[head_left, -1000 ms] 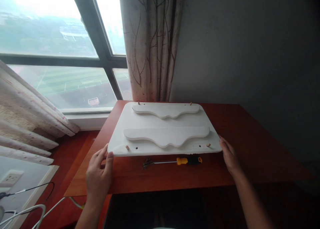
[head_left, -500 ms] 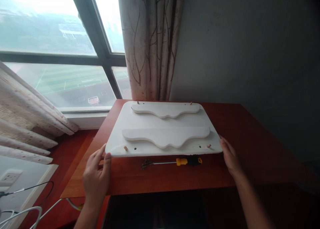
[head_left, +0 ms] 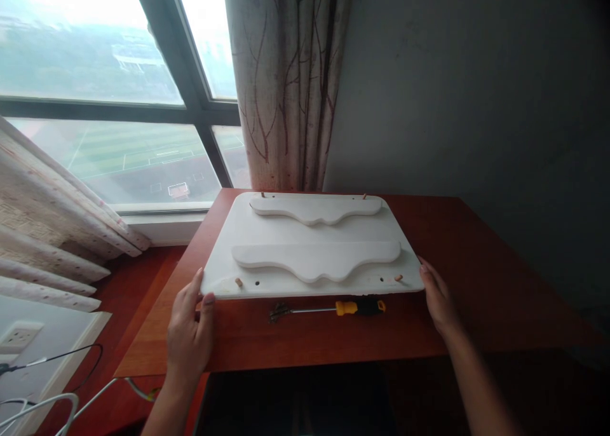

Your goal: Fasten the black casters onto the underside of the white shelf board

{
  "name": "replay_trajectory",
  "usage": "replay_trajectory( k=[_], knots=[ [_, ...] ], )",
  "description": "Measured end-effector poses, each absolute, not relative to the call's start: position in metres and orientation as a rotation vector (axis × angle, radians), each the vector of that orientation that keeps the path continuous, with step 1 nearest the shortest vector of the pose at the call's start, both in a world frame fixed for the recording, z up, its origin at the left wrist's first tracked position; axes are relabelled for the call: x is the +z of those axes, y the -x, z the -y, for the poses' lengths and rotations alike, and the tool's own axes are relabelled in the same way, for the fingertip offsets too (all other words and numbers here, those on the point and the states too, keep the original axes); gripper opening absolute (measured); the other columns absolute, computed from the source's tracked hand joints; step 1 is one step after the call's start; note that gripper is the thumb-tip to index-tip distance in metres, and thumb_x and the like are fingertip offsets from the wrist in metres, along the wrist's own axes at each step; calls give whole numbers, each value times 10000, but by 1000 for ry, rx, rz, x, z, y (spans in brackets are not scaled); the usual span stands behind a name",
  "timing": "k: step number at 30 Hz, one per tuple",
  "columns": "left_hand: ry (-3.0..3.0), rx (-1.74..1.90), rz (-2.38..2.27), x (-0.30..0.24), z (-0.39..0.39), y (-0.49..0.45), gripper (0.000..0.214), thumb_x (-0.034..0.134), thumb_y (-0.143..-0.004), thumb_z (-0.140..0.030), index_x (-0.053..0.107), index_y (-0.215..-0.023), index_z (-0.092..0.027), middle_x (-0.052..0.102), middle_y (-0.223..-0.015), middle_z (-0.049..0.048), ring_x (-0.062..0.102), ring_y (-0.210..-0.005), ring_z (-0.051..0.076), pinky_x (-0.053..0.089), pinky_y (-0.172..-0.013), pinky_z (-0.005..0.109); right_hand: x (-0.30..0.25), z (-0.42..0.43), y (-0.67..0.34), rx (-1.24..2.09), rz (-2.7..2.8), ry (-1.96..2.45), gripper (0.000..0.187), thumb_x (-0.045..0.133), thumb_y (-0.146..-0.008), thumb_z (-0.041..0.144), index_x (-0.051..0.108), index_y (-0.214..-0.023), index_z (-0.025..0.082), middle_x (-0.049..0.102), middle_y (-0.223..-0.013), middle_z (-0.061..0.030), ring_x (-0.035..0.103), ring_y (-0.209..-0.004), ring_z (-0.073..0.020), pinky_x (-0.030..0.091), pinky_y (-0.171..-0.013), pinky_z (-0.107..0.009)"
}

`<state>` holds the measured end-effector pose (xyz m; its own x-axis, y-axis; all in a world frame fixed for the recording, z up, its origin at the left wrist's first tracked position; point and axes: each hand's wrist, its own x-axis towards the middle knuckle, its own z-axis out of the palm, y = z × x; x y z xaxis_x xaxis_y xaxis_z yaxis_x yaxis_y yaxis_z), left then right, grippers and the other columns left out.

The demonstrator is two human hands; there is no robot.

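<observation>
On one table (head_left: 476, 271), two hands (head_left: 189, 328) (head_left: 438, 301) touch one white board (head_left: 343, 233) bearing four pegs (head_left: 239, 283).

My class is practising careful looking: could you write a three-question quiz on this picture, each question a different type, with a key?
1. True or false: the screwdriver lies on the table, along the near side of the white board.
2. How many wooden pegs show on the board?
3. Fill the gap: the left hand and the right hand are at ____ ends of the board.

Key: 1. True. 2. Four. 3. Opposite.
</observation>
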<state>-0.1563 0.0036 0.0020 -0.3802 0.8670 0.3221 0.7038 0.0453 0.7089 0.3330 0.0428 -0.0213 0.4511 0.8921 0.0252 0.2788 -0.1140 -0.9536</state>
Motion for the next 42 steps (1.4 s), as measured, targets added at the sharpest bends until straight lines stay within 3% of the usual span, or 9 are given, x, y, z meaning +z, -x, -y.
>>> replay_trajectory(
  k=[11, 22, 26, 31, 34, 37, 40, 42],
  knots=[
    [-1699, 1273, -2090, 14, -5, 159, 529, 482, -977, -533, 539, -1427, -262, 565, -1343, 86, 618, -1085, 252, 568, -811, 327, -11, -44, -339, 684, 1163, 1734, 563, 524, -916, 621, 607, -1357, 281, 591, -1429, -79, 519, -1357, -306, 429, -1133, -482],
    [-2037, 1257, -2061, 63, -56, 169, 343, 562, -945, -440, 678, -1197, -238, 666, -1213, 56, 647, -836, 179, 518, -699, 292, 20, -86, -342, 435, 1504, 1550, 388, 578, -923, 504, 657, -1211, 255, 646, -1294, -100, 629, -1152, -268, 545, -941, -443],
    [-2068, 1250, -1941, 64, -90, 170, 308, 583, -911, -423, 717, -1105, -224, 699, -1037, 36, 579, -643, 120, 493, -619, 255, 33, -112, -340, 370, 1665, 1483, 364, 584, -923, 462, 667, -1205, 247, 653, -1265, -103, 648, -1097, -260, 573, -857, -406],
    [-2265, 1075, -1822, 66, -147, 175, 326, 553, -915, -422, 735, -1071, -200, 723, -947, 51, 575, -609, 127, 491, -623, 266, 49, -155, -337, 222, 1890, 1437, 360, 573, -921, 416, 676, -1209, 226, 675, -1230, -110, 682, -976, -254, 586, -806, -421],
    [-2475, 970, -1775, 68, -180, 174, 339, 549, -932, -430, 729, -1119, -211, 739, -1052, 74, 627, -667, 155, 518, -689, 304, 54, -182, -333, 68, 2045, 1379, 350, 552, -935, 383, 675, -1223, 225, 675, -1231, -110, 651, -1098, -282, 566, -903, -471],
    [-2654, 924, -1645, 71, -204, 166, 327, 560, -948, -424, 730, -1132, -215, 732, -1169, 90, 692, -925, 232, 543, -855, 372, 56, -202, -326, -87, 2205, 1339, 355, 550, -942, 348, 665, -1258, 233, 674, -1237, -105, 619, -1174, -296, 495, -1030, -522],
    [-2803, 859, -1487, 73, -216, 157, 337, 594, -944, -439, 733, -1147, -208, 733, -1199, 93, 644, -1148, 295, 505, -1003, 445, 58, -212, -318, -195, 2343, 1318, 386, 555, -945, 315, 638, -1310, 222, 673, -1254, -112, 619, -1180, -296, 487, -1032, -505],
    [-2861, 811, -1400, 72, -219, 153, 352, 612, -938, -449, 732, -1165, -207, 734, -1210, 92, 634, -1181, 301, 491, -1039, 454, 59, -213, -313, -280, 2427, 1325, 394, 561, -945, 297, 629, -1321, 197, 670, -1270, -129, 626, -1173, -304, 496, -998, -496]
  ],
)
